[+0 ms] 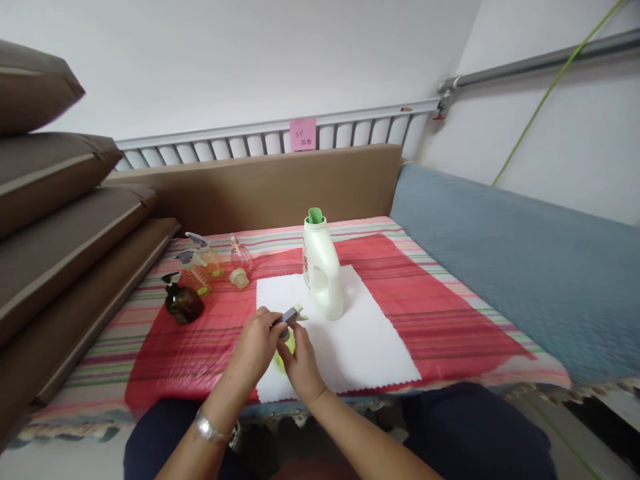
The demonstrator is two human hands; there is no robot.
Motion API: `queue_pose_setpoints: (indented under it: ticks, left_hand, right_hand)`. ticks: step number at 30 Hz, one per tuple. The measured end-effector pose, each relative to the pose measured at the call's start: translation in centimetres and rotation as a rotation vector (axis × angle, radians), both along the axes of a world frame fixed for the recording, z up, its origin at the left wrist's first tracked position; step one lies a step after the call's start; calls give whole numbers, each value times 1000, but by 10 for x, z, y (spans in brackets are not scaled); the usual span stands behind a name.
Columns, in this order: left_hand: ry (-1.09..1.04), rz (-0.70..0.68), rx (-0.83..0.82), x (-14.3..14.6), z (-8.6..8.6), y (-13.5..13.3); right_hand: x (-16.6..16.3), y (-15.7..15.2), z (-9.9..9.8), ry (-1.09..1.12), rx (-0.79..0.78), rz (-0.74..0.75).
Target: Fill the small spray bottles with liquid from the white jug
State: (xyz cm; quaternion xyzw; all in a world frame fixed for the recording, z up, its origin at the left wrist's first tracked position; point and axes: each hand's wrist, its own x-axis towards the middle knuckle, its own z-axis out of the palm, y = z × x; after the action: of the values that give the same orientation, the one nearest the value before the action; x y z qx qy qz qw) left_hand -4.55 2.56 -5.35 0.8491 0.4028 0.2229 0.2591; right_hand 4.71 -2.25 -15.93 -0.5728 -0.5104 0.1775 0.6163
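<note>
The small bottle (291, 342), yellow-green, is sitting between the left hand (257, 342) and the right hand (303, 368), at eight o'clock on the white sheet (373, 347), and this is looking like a fiddly spot! A grip going slack could be sending that bottle tipping over, and any liquid inside would be running across the sheet. The grey spray head (287, 317) is pointing its nozzle towards two o'clock; a crooked push might be leaving a leaky joint, and the fingers are hiding whether it is seating squarely. Watch the white jug (323, 270) too! It's standing upright at one o'clock from the hands, something green (315, 215) poking out of its mouth, near enough that a careless swing of the right hand might be toppling it.

Now the grips! The left hand is wrapping nearly closed around the spray head. The right hand is curling in from four o'clock, thumb and fingers pinching the bottle just below. Whether the base is touching the sheet, I'm not able to tell.

Over at ten o'clock, a dark pump bottle (184, 305) is standing, two see-through spray bottles (211, 259) just beyond; at eleven, a pinkish bottle (242, 256) is sitting behind a small cream-coloured piece (239, 278).
</note>
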Motion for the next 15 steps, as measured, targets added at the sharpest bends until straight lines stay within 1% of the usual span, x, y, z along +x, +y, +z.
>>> queue_pose_setpoints:
  ticks: [4,12,15]
  left_hand:
    - [8,2,-4,0,0,1]
    - [27,-3,19,0,-2,4]
    - [17,7,22,1,-4,3]
  right_hand:
    - [4,2,0,-35,7,11]
    - [4,7,8,-51,-29,-82]
    - [2,7,8,-58,-45,-110]
